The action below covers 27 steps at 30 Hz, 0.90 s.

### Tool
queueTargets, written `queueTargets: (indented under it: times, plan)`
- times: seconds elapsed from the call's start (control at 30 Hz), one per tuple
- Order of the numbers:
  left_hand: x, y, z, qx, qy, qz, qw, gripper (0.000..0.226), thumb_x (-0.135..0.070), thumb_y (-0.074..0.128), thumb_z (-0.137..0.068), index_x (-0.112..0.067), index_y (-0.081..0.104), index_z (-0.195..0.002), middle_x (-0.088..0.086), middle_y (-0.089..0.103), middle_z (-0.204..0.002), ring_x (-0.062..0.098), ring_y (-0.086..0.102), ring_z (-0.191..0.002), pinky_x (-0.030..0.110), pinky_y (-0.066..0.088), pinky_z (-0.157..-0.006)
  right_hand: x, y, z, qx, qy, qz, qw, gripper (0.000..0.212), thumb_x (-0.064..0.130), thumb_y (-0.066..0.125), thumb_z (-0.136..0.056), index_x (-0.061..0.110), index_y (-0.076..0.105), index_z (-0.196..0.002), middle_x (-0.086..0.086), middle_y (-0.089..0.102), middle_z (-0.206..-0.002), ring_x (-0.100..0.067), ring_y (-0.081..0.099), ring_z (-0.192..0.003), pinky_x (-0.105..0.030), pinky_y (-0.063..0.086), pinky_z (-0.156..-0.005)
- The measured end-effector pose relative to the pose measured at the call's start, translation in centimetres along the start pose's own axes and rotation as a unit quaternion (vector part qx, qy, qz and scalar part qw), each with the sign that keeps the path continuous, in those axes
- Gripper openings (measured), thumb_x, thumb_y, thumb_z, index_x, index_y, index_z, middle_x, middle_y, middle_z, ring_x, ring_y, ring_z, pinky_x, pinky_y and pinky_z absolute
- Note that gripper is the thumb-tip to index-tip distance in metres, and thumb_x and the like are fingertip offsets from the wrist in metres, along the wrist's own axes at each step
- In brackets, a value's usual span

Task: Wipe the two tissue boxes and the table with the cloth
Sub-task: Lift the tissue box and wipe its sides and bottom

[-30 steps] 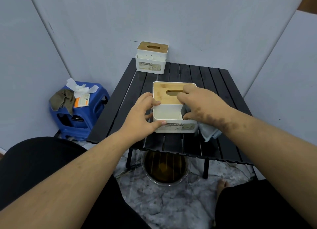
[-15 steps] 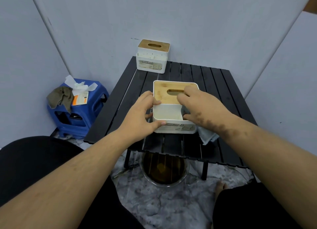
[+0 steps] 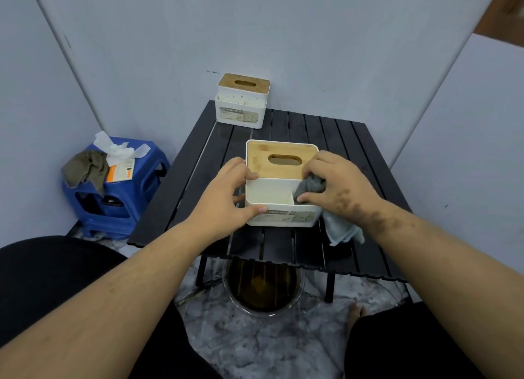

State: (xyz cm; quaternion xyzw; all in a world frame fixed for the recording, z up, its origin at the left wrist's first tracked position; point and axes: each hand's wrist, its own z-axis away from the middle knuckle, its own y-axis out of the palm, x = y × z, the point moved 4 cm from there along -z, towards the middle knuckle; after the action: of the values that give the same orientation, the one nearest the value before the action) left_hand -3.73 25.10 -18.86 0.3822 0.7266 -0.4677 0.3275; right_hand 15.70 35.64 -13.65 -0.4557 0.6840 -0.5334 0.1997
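Observation:
A white tissue box with a wooden lid (image 3: 272, 191) stands near the front of the black slatted table (image 3: 334, 140). My left hand (image 3: 229, 197) grips its left side, thumb on the front wall. My right hand (image 3: 334, 183) holds a grey cloth (image 3: 310, 187) pressed into the box's front right compartment; the cloth's loose end (image 3: 341, 231) hangs over the box's right corner onto the table. A second white tissue box with a wooden lid (image 3: 241, 102) stands at the table's far left corner.
A blue plastic stool (image 3: 119, 197) left of the table carries a brown rag (image 3: 85, 168), crumpled tissue and a small packet. A round glass bowl (image 3: 263, 288) sits on the marble floor under the table's front edge. Grey walls close in behind and beside.
My right hand has slid right along the box, from the middle of the front tray to its right compartment, taking the cloth with it. The left hand keeps its hold.

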Motion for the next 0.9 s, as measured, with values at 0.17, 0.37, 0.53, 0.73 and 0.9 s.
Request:
queueTargets:
  times: [0.17,0.37,0.53,0.73,0.9]
  plan:
    - [0.4,0.0,-0.1,-0.017,-0.001,-0.028,0.999,0.048,-0.019,0.090,-0.077,-0.025,0.054,-0.108,-0.017,0.045,-0.128,0.014,0.056,-0.123,0.032,0.063,-0.085,-1.9,-2.7,-0.5,-0.081,0.052,-0.008,0.995,0.042,0.038,0.091,-0.061,0.019,0.064,-0.087,0.003,0.056,-0.088,-0.017,0.054,-0.082,-0.033,0.048,-0.071]
    - [0.1,0.2,-0.1,-0.013,0.002,-0.030,0.999,0.047,-0.016,0.089,-0.077,-0.028,0.052,-0.104,-0.016,0.046,-0.128,0.014,0.056,-0.124,0.028,0.063,-0.083,-1.0,-2.4,0.3,0.073,0.026,0.090,0.993,0.038,0.039,0.085,-0.069,0.023,0.058,-0.091,0.007,0.050,-0.092,-0.015,0.050,-0.084,-0.033,0.047,-0.071]
    - [-0.1,0.3,-0.2,-0.015,-0.007,-0.055,0.998,0.052,-0.015,0.089,-0.078,-0.035,0.047,-0.101,-0.013,0.049,-0.129,0.016,0.055,-0.124,0.027,0.063,-0.081,-0.5,-0.9,-0.1,0.078,0.025,0.151,0.985,0.034,0.035,0.078,-0.077,0.023,0.050,-0.093,0.007,0.043,-0.093,-0.013,0.043,-0.085,-0.035,0.048,-0.068]
    - [-0.2,0.5,-0.2,-0.016,-0.009,-0.060,0.998,0.052,-0.012,0.087,-0.080,-0.035,0.046,-0.103,-0.013,0.048,-0.130,0.015,0.055,-0.122,0.022,0.061,-0.081,-2.4,-5.4,-0.1,-0.051,0.029,0.078,0.995,0.038,0.030,0.087,-0.067,0.016,0.060,-0.090,-0.001,0.054,-0.093,-0.021,0.052,-0.084,-0.040,0.050,-0.071]
    - [-0.4,0.6,-0.2,-0.001,-0.014,-0.055,0.998,0.054,-0.010,0.084,-0.082,-0.040,0.044,-0.101,-0.016,0.049,-0.132,0.014,0.056,-0.122,0.012,0.056,-0.079,-1.3,-2.8,0.0,0.026,0.006,0.006,1.000,0.037,0.036,0.087,-0.067,0.025,0.058,-0.087,0.007,0.054,-0.089,-0.014,0.052,-0.083,-0.035,0.048,-0.073]
